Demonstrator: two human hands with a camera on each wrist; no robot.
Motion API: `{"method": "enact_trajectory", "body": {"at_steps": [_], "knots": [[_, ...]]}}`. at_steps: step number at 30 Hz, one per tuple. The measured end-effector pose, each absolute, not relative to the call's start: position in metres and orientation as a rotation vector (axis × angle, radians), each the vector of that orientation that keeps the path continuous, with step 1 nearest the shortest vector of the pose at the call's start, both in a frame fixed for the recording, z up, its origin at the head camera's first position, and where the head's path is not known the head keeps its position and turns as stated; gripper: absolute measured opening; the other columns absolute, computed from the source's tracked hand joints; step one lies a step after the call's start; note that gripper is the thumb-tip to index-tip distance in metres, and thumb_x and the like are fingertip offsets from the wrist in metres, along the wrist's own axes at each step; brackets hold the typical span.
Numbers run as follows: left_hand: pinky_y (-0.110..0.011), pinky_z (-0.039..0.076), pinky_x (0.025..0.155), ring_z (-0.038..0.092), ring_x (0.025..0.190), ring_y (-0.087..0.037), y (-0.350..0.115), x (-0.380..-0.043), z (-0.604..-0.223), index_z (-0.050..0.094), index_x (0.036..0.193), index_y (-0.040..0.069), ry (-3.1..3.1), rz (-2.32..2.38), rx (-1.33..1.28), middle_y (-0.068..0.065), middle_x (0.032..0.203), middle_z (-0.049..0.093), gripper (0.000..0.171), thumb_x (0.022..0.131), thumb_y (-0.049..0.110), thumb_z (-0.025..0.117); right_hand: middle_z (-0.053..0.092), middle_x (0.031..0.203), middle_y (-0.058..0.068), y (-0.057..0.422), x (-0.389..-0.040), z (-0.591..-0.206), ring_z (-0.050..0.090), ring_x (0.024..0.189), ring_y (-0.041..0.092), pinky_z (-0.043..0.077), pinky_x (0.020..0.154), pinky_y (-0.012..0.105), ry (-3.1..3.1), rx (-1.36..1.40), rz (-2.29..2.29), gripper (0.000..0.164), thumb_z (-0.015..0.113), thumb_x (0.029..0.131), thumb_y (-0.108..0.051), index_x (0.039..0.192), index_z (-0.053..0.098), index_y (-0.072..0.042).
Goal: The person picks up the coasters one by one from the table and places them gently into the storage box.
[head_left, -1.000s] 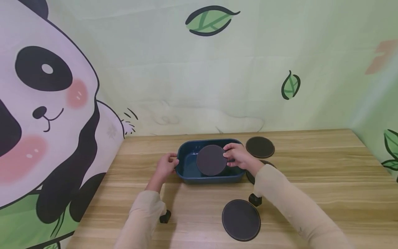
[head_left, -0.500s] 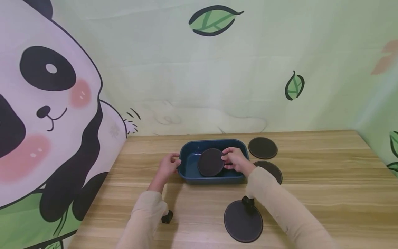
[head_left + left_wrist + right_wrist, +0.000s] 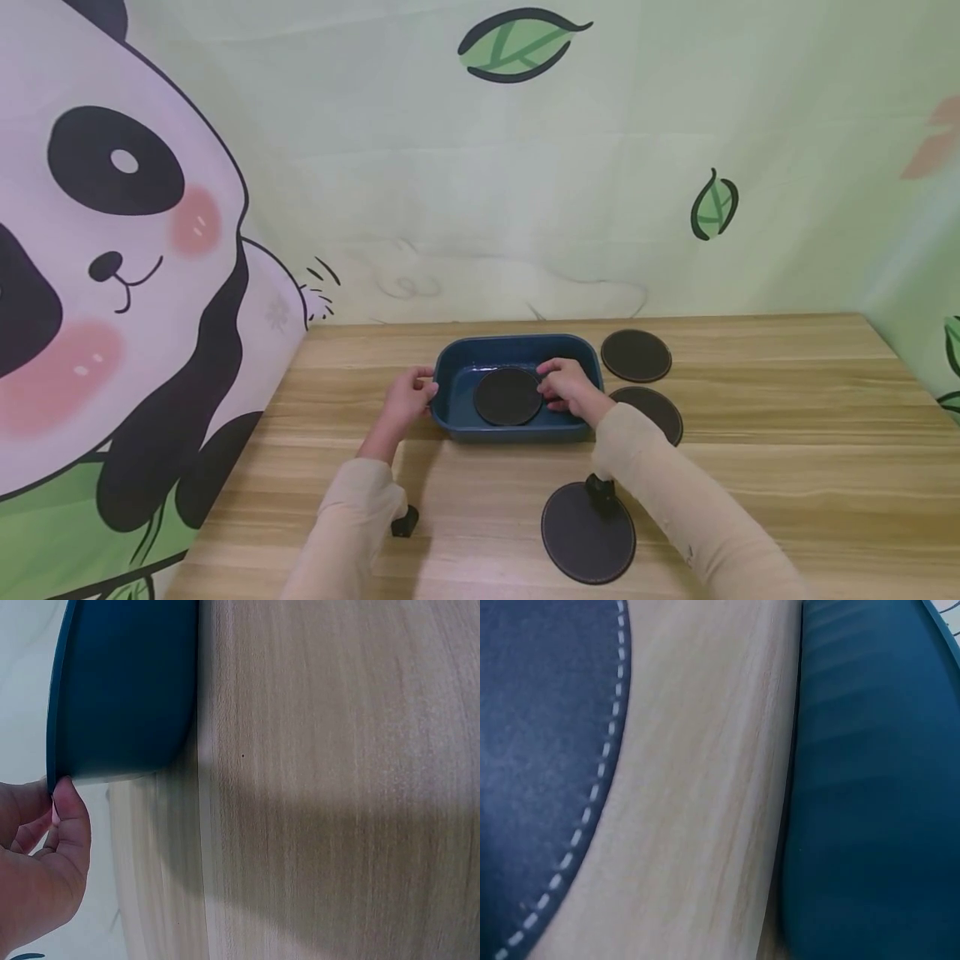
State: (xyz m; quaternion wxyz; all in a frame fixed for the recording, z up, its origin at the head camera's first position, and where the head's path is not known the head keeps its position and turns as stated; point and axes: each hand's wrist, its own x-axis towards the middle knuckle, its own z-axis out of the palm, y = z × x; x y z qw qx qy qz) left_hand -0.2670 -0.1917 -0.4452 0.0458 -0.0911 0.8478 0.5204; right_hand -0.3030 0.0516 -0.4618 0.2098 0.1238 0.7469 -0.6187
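A deep blue rectangular dish (image 3: 517, 434) with rounded corners stands on the wooden table. My left hand (image 3: 408, 396) pinches its left end; in the left wrist view the thumb (image 3: 71, 806) and fingers meet at the rim. Flat inside the dish lies a round black coaster (image 3: 507, 397). My right hand (image 3: 570, 388) reaches over the dish's right end, fingertips right beside the coaster's right edge, with the fingers loosely bent. The right wrist view shows only the dish's outer wall (image 3: 877, 795) and part of a stitched coaster (image 3: 540, 750); the right hand is out of that view.
On the wooden table (image 3: 787, 450), one black coaster (image 3: 636, 355) lies right of the dish. Another coaster (image 3: 656, 412) lies in front of it, partly under the right sleeve. A third coaster (image 3: 587, 533) lies nearer the front. Behind rises a printed panda backdrop (image 3: 525, 208).
The coaster at my right hand has gone from tilted up over the dish to lying flat in it, and the fingers have come off it. My left hand has stayed on the rim.
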Motion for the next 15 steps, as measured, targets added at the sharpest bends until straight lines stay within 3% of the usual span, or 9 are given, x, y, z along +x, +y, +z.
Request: {"method": "enact_trajectory", "body": {"at_steps": [7,15], "knots": [[-0.034,0.051,0.063,0.054,0.073,-0.019,-0.19,-0.267,-0.445,0.05,0.117,-0.001,2.576,1.609,-0.272,-0.019,0.096,0.054,0.029,0.089,0.004,0.049,0.05,0.081,0.007,0.054,-0.3,-0.457,0.044,0.066,0.015,0.048,0.055,0.027,2.092,0.327,-1.674,0.037,0.052,0.077,0.007,0.113,0.049,-0.003],[-0.034,0.05,0.062,0.051,0.07,-0.016,-0.19,-0.266,-0.443,0.05,0.117,-0.002,2.585,1.598,-0.278,-0.019,0.096,0.052,0.029,0.088,0.004,0.049,0.053,0.088,0.007,0.06,-0.293,-0.441,0.051,0.079,0.021,0.05,0.061,0.031,2.157,0.119,-1.56,0.038,0.053,0.079,0.004,0.116,0.047,-0.002]]}}
